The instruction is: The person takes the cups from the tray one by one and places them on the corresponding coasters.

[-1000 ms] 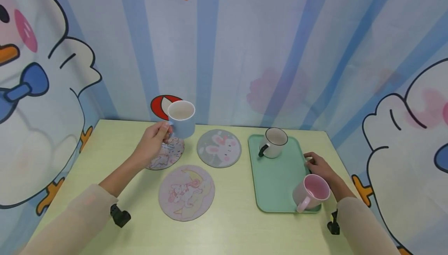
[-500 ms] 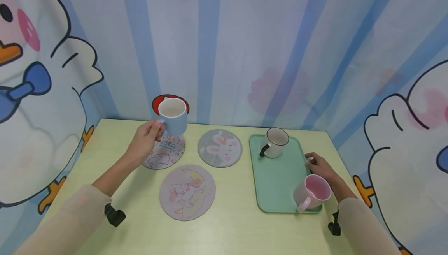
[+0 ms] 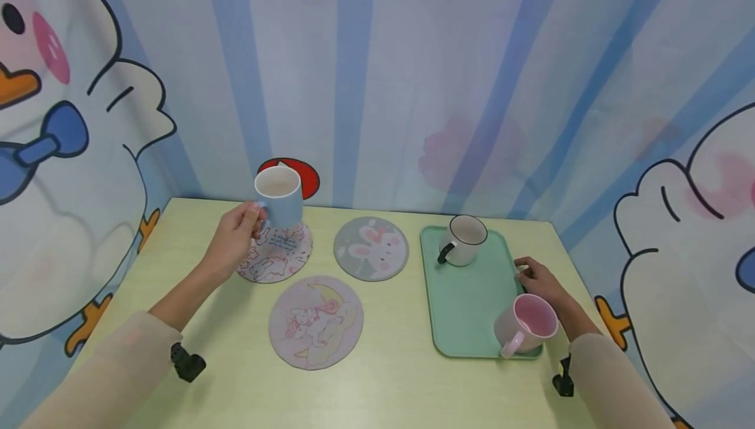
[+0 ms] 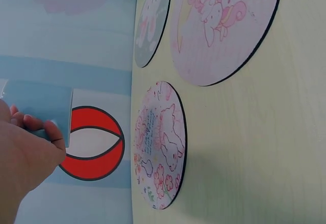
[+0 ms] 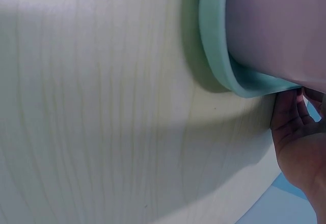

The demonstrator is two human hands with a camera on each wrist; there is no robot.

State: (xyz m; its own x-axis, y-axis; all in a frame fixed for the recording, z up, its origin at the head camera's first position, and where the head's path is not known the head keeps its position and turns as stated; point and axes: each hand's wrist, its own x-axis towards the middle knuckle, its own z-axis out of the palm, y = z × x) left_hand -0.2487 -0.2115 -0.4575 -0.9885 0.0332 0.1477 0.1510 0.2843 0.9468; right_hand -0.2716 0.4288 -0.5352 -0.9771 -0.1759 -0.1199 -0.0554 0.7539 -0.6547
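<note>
A light blue mug (image 3: 279, 196) with a white rim hangs upright in the air, its handle pinched by my left hand (image 3: 230, 236). Below it on the table lies a round coaster (image 3: 277, 259) with pink drawings and blue lettering. The left wrist view shows my curled fingers at the side of the blue mug (image 4: 43, 107). Over at the right, my right hand (image 3: 539, 281) grips the right edge of a green tray (image 3: 466, 311). Close by that hand, a pink mug (image 3: 525, 325) stands at the tray's near right corner; in the right wrist view it partly hides my fingertips.
A white mug (image 3: 463, 240) with black rim and handle stands at the tray's far end. Two more round coasters lie mid-table: a grey rabbit one (image 3: 371, 249) and a larger pink one (image 3: 316, 323). A printed curtain (image 3: 389, 88) rises behind the pale yellow table (image 3: 395, 383).
My left hand has carried the blue mug to the left, uncovering more of the coaster beneath. The right hand and the tray stay in place.
</note>
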